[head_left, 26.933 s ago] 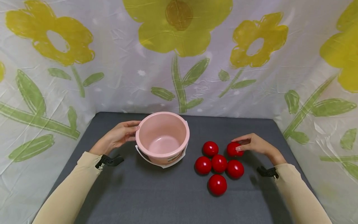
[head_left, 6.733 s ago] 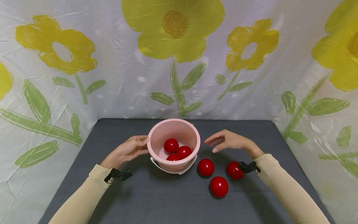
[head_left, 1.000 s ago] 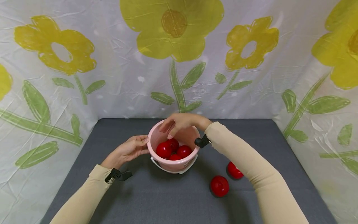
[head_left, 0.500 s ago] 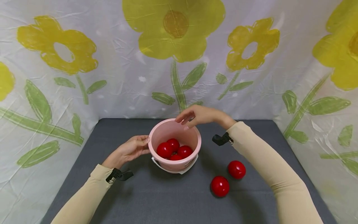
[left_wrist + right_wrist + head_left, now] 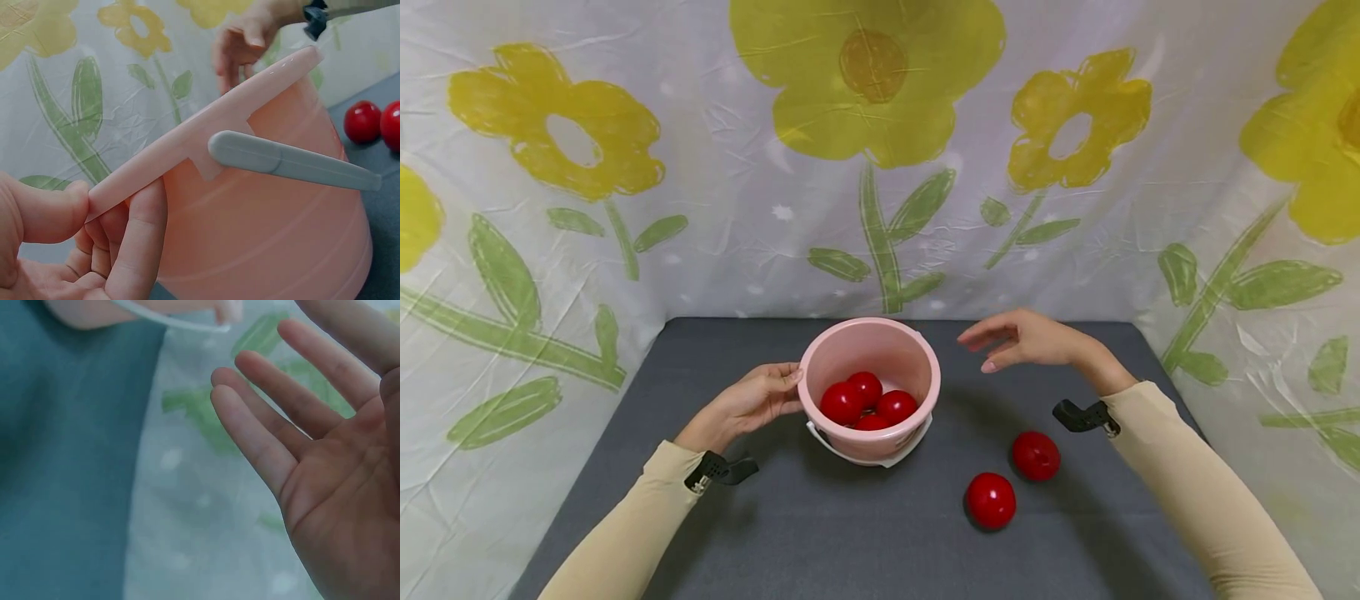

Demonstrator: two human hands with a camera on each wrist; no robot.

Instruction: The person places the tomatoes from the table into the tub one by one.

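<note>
A pink bucket (image 5: 872,450) with a white handle (image 5: 294,164) stands on the dark table, several red balls (image 5: 841,403) inside it. My left hand (image 5: 748,402) pinches the bucket's rim at its left side; the left wrist view shows the thumb (image 5: 53,209) above the rim and fingers beneath. To the right of the bucket, my right hand (image 5: 1033,340) hovers over the table with nothing in it, its fingers (image 5: 294,394) spread and relaxed. Two more red balls lie in front of the right hand: one nearer it (image 5: 1036,456) and one closer to the front (image 5: 990,501).
The table (image 5: 820,542) has a dark grey cloth surface. A pale curtain (image 5: 730,208) printed with yellow flowers hangs behind the table and along both sides. Black straps sit on both wrists.
My right hand has withdrawn from above the bucket to the right. Since the older frames, several balls have come to be in the bucket. My left hand stays on the rim.
</note>
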